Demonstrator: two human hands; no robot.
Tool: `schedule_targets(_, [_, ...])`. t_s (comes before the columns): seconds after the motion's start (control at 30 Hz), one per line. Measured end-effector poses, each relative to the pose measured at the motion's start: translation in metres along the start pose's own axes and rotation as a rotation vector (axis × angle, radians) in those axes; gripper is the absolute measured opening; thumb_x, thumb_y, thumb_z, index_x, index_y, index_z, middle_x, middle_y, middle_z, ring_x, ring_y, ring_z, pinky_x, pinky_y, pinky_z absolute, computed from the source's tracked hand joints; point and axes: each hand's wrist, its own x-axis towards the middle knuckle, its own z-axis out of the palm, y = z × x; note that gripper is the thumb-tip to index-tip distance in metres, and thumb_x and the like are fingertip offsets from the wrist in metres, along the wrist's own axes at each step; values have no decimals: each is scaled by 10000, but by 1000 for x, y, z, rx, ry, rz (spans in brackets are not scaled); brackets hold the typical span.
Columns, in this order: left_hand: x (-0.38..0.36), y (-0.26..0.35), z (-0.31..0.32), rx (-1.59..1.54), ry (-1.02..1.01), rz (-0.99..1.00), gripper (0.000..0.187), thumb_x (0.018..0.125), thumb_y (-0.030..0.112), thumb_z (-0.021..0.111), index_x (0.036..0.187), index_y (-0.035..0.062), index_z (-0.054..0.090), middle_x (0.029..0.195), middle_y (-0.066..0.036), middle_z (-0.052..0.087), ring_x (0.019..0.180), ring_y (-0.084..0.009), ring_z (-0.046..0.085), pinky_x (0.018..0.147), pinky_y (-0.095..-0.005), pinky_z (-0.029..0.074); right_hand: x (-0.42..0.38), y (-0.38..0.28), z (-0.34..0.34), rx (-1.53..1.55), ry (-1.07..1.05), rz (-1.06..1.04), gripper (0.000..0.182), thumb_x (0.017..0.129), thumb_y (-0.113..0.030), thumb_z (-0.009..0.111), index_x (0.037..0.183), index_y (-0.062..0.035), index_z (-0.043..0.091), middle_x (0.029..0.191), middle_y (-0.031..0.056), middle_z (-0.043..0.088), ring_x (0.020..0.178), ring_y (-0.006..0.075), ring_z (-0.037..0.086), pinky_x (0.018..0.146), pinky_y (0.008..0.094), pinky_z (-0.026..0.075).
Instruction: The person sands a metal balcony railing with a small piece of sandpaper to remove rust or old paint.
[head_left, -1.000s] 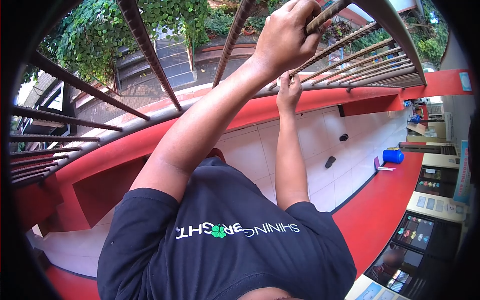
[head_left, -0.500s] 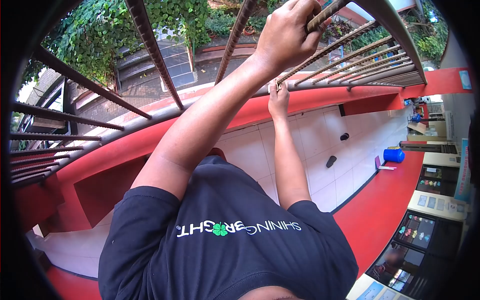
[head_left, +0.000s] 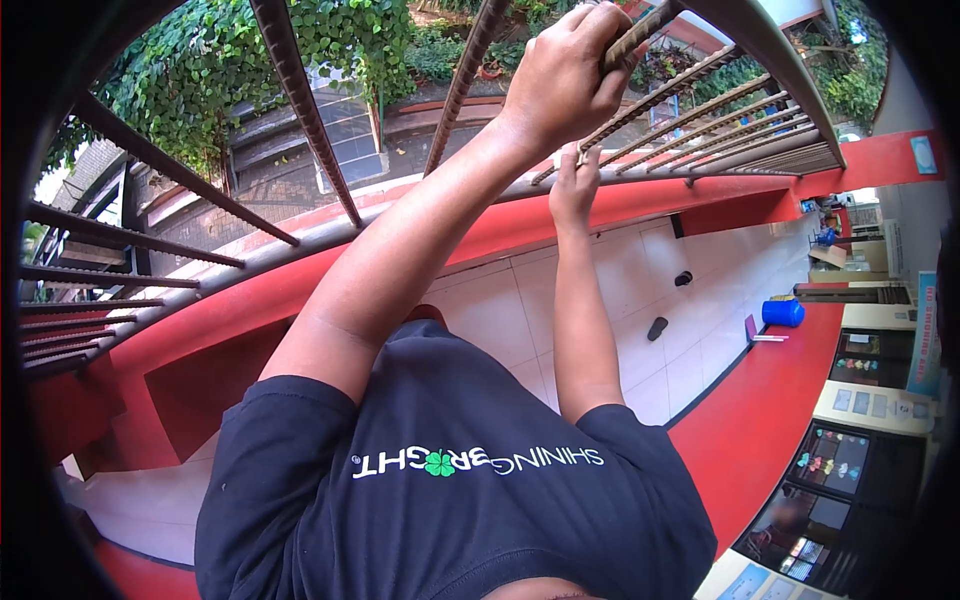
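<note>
Both hands are up on the railing. The left hand point(head_left: 568, 72), at twelve o'clock in the view, is wrapped in a full fist round a ribbed bar point(head_left: 640, 32), with the knuckles on top. The right hand point(head_left: 575, 185) sits just below it at the foot of that same bar, where it meets the curved lower rail point(head_left: 300, 232). Its fingers are bunched together up against the metal. Whether they pinch anything small, I cannot tell.

How far along? My reading is that the bar already stands in line with its neighbours point(head_left: 300, 100) in the row. The work at its foot looks unfinished, since both hands are on it and neither has let go.

As for the bar itself, its long axis slants from about seven o'clock at the rail up to one o'clock. The far end points out past the top rail point(head_left: 775, 55) towards the greenery point(head_left: 200, 70). The red ledge point(head_left: 760, 410) and the blue tub point(head_left: 782, 313) at three o'clock are well apart from the hands.
</note>
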Motion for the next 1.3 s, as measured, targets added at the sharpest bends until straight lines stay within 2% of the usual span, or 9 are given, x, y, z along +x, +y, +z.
schedule_targets(0.07, [-2, 3, -1, 10, -35, -69, 102, 967, 105, 602, 960, 14, 557, 847, -218, 557, 780, -445, 593, 683, -492, 480, 17, -20, -17, -138, 76, -181, 356, 1082, -310, 491, 1106, -25, 703, 1178, 164, 686, 1263, 385, 532, 1171, 537, 269])
schedule_targets(0.1, [-2, 3, 0, 11, -19, -45, 92, 968, 96, 602, 977, 11, 567, 862, -224, 567, 793, -447, 597, 688, -489, 483, 11, -19, -15, 37, 15, 25, 362, 1083, -316, 490, 1112, -33, 713, 1191, 175, 678, 1281, 385, 519, 1173, 514, 275])
schedule_targets(0.27, [-4, -4, 1, 3, -10, 24, 102, 965, 98, 609, 1005, 9, 578, 884, -232, 587, 814, -461, 603, 697, -488, 487, -37, 48, 14, -49, -128, 86, 353, 1073, -323, 503, 1143, -57, 723, 1171, 158, 688, 1304, 382, 499, 1164, 503, 293])
schedule_targets(0.47, [-2, 5, -2, 31, -16, -32, 110, 960, 105, 610, 1003, 9, 578, 886, -235, 585, 818, -457, 603, 703, -494, 484, 11, -25, -17, -81, 29, -185, 314, 1077, -266, 497, 1147, -25, 686, 1193, 129, 703, 1211, 357, 541, 1127, 534, 325])
schedule_targets(0.57, [1, 3, 1, 38, -7, -44, 111, 955, 105, 609, 994, 7, 574, 871, -231, 577, 803, -453, 593, 699, -497, 478, 5, 1, -2, 75, 58, -71, 304, 1067, -267, 524, 1140, -21, 686, 1173, 128, 708, 1183, 355, 545, 1071, 507, 389])
schedule_targets(0.73, [-3, 3, 0, 65, -34, -61, 112, 969, 115, 603, 976, 8, 572, 867, -228, 569, 793, -453, 583, 696, -497, 473, -45, 62, 18, -245, -56, -177, 279, 1055, -262, 555, 1047, -19, 690, 1118, 134, 693, 1098, 331, 558, 976, 449, 448])
schedule_targets(0.83, [-2, 1, 1, 12, -5, -23, 102, 952, 99, 606, 985, 9, 570, 864, -233, 565, 797, -458, 578, 696, -497, 472, -38, 41, 17, -11, -62, 57, 263, 1058, -256, 551, 1067, -36, 694, 1107, 138, 689, 1058, 323, 566, 923, 439, 457])
schedule_targets(0.93, [-8, -6, 6, 129, -5, -53, 184, 940, 180, 693, 960, 29, 591, 855, -177, 622, 756, -404, 631, 664, -465, 499, -32, 23, 4, 87, -150, 239, 314, 1069, -329, 580, 1054, -30, 677, 991, 61, 682, 868, 171, 596, 795, 339, 478])
schedule_targets(1.3, [-5, 3, 7, 109, -13, -109, 193, 960, 181, 680, 946, 16, 581, 819, -167, 605, 769, -391, 616, 680, -460, 486, 57, -101, -51, 408, -2, -187, 565, 1042, -498, 558, 1325, -11, 524, 1007, 2, 590, 922, 91, 554, 843, 248, 455])
